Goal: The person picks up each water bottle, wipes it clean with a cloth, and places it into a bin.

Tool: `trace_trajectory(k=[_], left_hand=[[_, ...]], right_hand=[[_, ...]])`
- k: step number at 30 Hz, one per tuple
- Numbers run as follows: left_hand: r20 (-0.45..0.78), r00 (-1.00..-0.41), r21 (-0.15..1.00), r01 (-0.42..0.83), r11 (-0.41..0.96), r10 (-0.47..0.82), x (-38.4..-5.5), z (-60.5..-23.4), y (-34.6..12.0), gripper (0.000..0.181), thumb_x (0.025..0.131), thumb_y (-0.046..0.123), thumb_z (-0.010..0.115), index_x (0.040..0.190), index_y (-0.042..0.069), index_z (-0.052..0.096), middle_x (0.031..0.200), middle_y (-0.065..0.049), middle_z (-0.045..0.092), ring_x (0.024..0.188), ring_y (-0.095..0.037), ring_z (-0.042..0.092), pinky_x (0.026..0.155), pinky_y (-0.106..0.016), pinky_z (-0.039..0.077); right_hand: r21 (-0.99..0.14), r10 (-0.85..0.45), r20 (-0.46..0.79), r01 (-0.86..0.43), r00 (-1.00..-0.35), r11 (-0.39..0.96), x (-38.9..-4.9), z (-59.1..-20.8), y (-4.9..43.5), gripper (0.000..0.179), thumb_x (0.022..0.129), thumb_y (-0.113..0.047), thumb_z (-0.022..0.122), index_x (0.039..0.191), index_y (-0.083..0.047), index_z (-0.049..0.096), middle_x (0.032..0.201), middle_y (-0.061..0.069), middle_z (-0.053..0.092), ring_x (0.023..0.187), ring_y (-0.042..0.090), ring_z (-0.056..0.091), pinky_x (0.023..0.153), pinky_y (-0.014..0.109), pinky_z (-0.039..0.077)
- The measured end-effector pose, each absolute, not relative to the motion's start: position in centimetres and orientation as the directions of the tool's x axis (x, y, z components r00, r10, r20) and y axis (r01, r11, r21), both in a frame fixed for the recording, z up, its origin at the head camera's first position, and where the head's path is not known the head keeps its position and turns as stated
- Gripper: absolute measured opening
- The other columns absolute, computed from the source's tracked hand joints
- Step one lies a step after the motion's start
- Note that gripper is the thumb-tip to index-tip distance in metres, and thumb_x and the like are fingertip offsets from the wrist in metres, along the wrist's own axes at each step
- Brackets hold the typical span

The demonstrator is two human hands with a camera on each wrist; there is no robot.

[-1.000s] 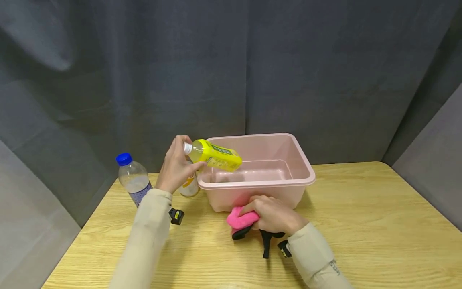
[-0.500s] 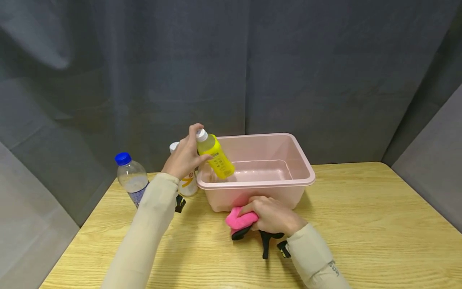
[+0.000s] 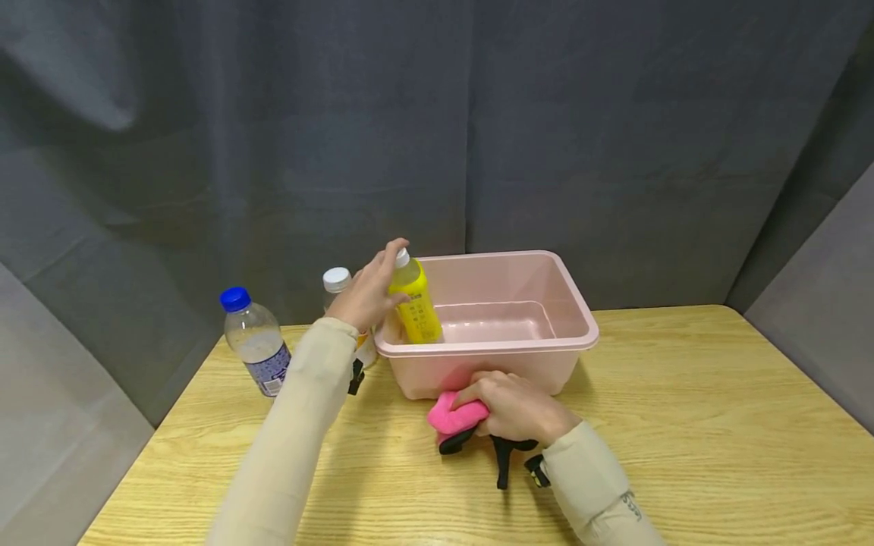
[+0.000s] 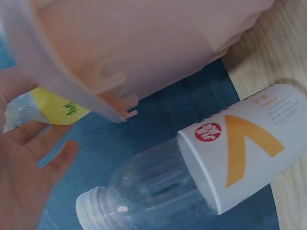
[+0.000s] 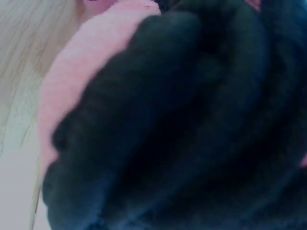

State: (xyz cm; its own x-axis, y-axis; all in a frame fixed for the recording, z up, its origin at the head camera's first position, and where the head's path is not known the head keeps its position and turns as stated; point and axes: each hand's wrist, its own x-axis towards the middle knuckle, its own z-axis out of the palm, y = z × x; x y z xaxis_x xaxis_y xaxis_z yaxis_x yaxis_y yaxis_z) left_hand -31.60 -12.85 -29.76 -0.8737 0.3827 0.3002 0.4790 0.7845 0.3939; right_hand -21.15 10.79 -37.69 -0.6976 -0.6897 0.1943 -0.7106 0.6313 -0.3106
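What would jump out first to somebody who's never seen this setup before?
Probably the bright yellow bottle, tilted slightly in the left end of the pink bin, with the left hand around its top. Next, the hot-pink and black soft item that the right hand grips before the bin, then the blue-capped bottle at far left.

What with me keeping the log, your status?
Left hand at yellow bottle inside pink tub, grip unclear. Right hand holding fuzzy pink thing. White-labelled bottle beside tub, possibly in the way.
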Motion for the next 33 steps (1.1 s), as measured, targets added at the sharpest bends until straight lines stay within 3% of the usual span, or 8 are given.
trace_trajectory(k=[16,23,33], left_hand=[[0.236,-0.88,0.359,0.473,0.804,0.413,-32.1,-29.8,-11.7,0.091,0.092,0.005,0.074,0.161,0.025,0.018,0.135,-0.023,0.044,0.104,-0.039,0.062,0.086,-0.048,0.057],[0.261,-0.875,0.403,0.483,0.777,0.408,-32.2,-29.7,-11.6,0.082,0.092,0.001,0.073,0.154,0.017,0.022,0.143,-0.023,0.047,0.121,-0.041,0.056,0.099,-0.053,0.051],[0.268,-0.876,0.357,0.477,0.803,0.401,-31.9,-29.9,-11.1,0.085,0.093,0.001,0.072,0.159,0.026,0.026,0.143,-0.017,0.049,0.124,-0.033,0.052,0.1,-0.051,0.052]], right_hand=[[-0.301,-0.693,0.185,-0.711,-0.697,0.635,-21.1,-37.6,10.7,0.037,0.072,-0.002,0.086,0.106,-0.017,0.08,0.106,0.0,0.07,0.1,0.019,0.064,0.091,0.039,0.054],[-0.294,-0.692,0.188,-0.712,-0.697,0.637,-21.1,-37.7,10.6,0.037,0.072,-0.002,0.086,0.105,-0.017,0.08,0.104,-0.001,0.07,0.098,0.018,0.064,0.09,0.038,0.055],[-0.285,-0.691,0.19,-0.712,-0.698,0.641,-21.0,-37.7,10.6,0.037,0.071,-0.001,0.086,0.104,-0.017,0.08,0.104,0.0,0.07,0.098,0.018,0.064,0.089,0.039,0.055]])
